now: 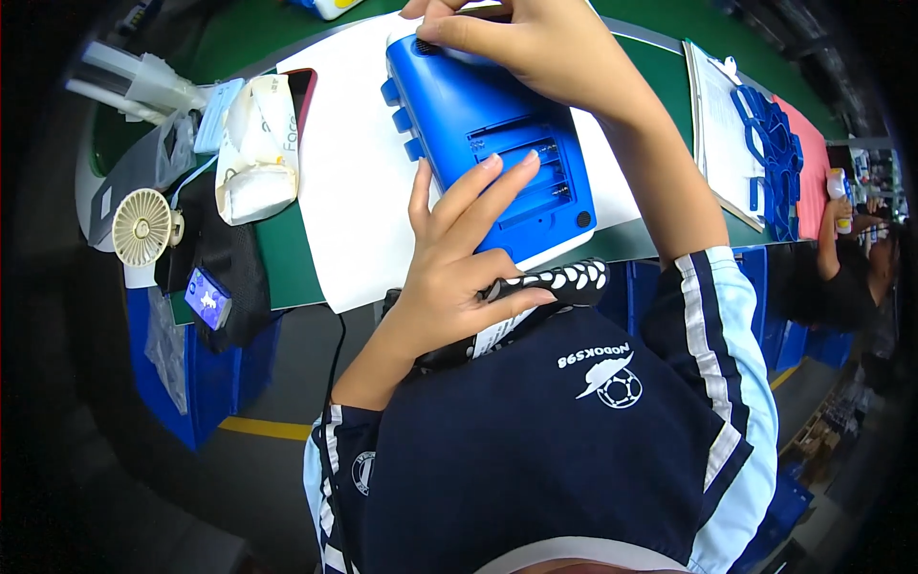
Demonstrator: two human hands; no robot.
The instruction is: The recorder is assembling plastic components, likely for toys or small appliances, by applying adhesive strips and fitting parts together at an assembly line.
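A blue plastic device [449, 105] with a white underside edge lies on a white sheet [344, 210], its battery compartment [559, 177] uncovered and metal contacts showing. Several blue tabs stick out along its left side. At its far end my right hand [535, 43] grips the corner, thumb on the blue face; the other fingers are partly out of frame. My left hand [449, 253] has its fingers stretched out, two fingertips over the compartment. Its thumb lies across a black, white-spotted rounded thing [579, 279] by the table's near edge; I cannot tell what that is.
To the left are a tissue pack [258, 143], a small handheld fan [143, 228], a small gadget with a lit screen [207, 298] and clear plastic wrap. On the right lie a clipboard with papers [722, 143], blue plastic parts [770, 153] and a pink sheet [805, 172]. A co-worker's arm [830, 239] shows at far right.
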